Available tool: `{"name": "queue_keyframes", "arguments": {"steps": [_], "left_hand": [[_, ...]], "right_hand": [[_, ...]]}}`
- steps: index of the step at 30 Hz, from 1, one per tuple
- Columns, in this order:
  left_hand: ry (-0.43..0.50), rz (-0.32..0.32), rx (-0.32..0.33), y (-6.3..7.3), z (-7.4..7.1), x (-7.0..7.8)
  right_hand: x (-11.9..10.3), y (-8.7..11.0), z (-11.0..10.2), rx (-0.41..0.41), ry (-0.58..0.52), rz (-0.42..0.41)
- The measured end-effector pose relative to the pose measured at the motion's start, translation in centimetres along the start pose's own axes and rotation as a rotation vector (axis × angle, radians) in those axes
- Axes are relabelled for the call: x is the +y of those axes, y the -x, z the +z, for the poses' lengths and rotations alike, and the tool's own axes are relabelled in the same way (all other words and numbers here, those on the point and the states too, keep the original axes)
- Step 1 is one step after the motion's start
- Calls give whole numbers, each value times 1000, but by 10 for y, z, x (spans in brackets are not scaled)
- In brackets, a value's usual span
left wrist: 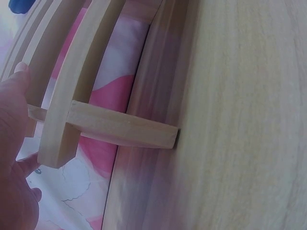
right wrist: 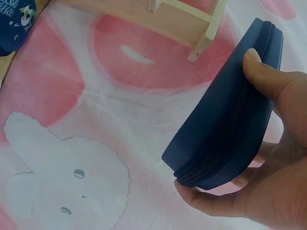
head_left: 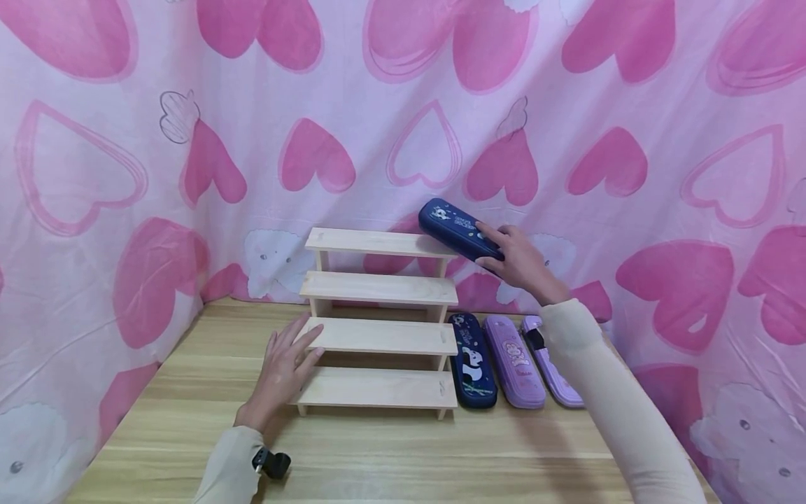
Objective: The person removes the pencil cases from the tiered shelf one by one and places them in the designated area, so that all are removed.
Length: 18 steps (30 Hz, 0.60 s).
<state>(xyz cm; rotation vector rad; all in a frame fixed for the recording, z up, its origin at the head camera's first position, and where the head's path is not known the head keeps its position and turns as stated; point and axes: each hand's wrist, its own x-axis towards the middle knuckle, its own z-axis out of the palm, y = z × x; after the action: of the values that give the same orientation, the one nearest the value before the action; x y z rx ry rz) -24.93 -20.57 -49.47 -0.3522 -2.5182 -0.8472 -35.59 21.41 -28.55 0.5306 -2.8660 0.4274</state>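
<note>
In the head view my right hand (head_left: 519, 257) grips the near end of a dark blue pencil case (head_left: 453, 224) with white print. The case slants over the right end of the top shelf of a stepped wooden rack (head_left: 378, 288). In the right wrist view the zip side of this pencil case (right wrist: 225, 120) faces the camera, thumb on one face and fingers around the other. At the rack's left side, my left hand (head_left: 283, 367) touches the end of a lower shelf with its fingers extended. The left wrist view shows part of that hand (left wrist: 14, 143) beside the shelf ends.
Right of the rack lie a navy panda pencil case (head_left: 474, 364), a purple pencil case (head_left: 516, 364) and a second purple case (head_left: 560, 374), partly behind my right arm. They rest on a wooden table (head_left: 378, 462). A pink heart-print curtain (head_left: 390, 105) hangs behind.
</note>
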Motion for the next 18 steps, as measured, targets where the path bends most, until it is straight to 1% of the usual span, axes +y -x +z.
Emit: {"name": "queue_keyframes", "arguments": {"steps": [6, 12, 18], "left_hand": [[2, -7, -6, 0, 1, 0], [-3, -8, -6, 0, 0, 1], [-3, -8, 1, 0, 0, 0]], "right_hand": [[10, 8, 0, -2, -14, 18], [21, 17, 0, -14, -4, 36], [31, 24, 2, -28, -8, 70]]}}
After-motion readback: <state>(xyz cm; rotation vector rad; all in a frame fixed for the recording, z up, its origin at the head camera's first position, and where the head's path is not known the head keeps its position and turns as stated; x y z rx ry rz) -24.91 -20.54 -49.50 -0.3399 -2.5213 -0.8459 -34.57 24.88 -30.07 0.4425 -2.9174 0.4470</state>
